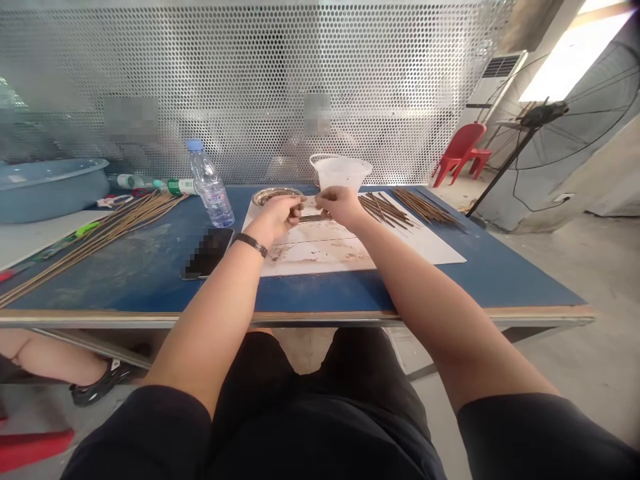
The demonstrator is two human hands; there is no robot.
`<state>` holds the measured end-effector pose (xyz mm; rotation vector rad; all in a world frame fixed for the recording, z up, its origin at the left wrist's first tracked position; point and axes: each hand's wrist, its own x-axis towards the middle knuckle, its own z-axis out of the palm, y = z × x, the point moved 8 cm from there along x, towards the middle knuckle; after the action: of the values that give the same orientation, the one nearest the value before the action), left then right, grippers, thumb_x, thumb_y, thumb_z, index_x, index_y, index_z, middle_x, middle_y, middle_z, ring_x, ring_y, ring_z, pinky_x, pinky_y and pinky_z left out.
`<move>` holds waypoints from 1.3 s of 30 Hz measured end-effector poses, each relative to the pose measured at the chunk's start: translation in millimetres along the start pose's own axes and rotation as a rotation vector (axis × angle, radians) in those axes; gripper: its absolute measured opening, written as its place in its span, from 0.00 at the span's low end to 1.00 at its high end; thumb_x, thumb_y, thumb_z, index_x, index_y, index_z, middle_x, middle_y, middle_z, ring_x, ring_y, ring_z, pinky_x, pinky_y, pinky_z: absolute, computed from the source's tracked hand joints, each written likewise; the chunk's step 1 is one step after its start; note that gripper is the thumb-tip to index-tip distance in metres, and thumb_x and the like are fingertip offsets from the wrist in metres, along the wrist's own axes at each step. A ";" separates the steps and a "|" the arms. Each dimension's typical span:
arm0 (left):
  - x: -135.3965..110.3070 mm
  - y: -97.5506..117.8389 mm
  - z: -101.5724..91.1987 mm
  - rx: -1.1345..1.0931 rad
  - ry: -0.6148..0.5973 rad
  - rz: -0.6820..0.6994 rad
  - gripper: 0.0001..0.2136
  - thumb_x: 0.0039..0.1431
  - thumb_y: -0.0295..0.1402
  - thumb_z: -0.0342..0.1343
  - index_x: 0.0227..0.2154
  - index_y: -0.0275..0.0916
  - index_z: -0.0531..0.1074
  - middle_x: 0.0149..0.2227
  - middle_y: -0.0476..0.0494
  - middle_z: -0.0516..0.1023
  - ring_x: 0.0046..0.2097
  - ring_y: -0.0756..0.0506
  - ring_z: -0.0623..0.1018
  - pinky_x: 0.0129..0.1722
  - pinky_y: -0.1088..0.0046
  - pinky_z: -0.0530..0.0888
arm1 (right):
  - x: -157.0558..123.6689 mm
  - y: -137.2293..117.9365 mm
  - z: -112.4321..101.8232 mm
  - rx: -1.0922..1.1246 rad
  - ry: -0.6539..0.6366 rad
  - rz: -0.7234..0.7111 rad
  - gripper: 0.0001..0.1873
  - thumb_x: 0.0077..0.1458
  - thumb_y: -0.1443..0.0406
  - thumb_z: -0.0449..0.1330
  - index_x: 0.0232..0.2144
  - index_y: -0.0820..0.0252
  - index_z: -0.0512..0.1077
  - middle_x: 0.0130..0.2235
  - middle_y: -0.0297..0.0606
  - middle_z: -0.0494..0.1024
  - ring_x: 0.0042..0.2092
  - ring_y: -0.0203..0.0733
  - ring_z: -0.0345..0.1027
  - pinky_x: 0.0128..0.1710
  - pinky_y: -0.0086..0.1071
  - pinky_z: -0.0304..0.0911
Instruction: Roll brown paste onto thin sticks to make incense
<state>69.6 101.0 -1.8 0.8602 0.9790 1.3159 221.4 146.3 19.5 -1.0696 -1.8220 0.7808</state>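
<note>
My left hand (273, 220), with a black wristband (251, 245) on its wrist, and my right hand (341, 205) meet above a stained white paper sheet (320, 252) on a blue table (125, 280). Their fingertips nearly touch over a short bundle of thin brown sticks (314, 217). Fingers hide most of it, so I cannot tell what either hand grips. Further right, loose brown sticks (385, 210) lie on the paper, close to my right hand. A round metal dish (277, 196) sits just beyond my left hand.
A white plastic cup (343, 172) and a water bottle (211, 185) stand at the table's back. A phone (207, 255) lies left of the paper. Long sticks (110, 233) and a blue basin (50, 187) are left; a perforated metal screen (240, 87) stands behind.
</note>
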 end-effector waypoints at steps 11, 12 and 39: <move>8.3 5.5 -26.7 0.165 0.134 -0.001 0.11 0.66 0.30 0.59 0.26 0.36 0.70 0.20 0.53 0.67 0.16 0.57 0.61 0.14 0.82 0.54 | -22.5 -3.1 38.8 -0.127 -0.599 -0.051 0.07 0.63 0.68 0.65 0.31 0.61 0.77 0.30 0.36 0.79 0.28 0.33 0.69 0.26 0.28 0.62; 9.3 3.5 -27.8 0.184 0.150 -0.003 0.11 0.66 0.31 0.59 0.26 0.36 0.71 0.20 0.53 0.67 0.16 0.57 0.61 0.14 0.82 0.54 | -22.4 -3.3 40.0 -0.130 -0.614 -0.071 0.06 0.62 0.67 0.66 0.31 0.61 0.77 0.29 0.36 0.78 0.28 0.33 0.69 0.26 0.29 0.62; 20.8 21.3 -42.8 0.286 0.286 0.323 0.12 0.50 0.28 0.61 0.27 0.43 0.60 0.23 0.54 0.64 0.21 0.53 0.65 0.18 0.79 0.56 | -26.9 -6.3 48.0 -0.778 -0.602 -0.223 0.03 0.60 0.66 0.68 0.36 0.59 0.83 0.44 0.45 0.85 0.43 0.49 0.76 0.37 0.34 0.63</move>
<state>21.9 122.0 0.4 1.1020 1.3150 1.6302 183.2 115.3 -5.8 -1.1257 -2.8382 0.2432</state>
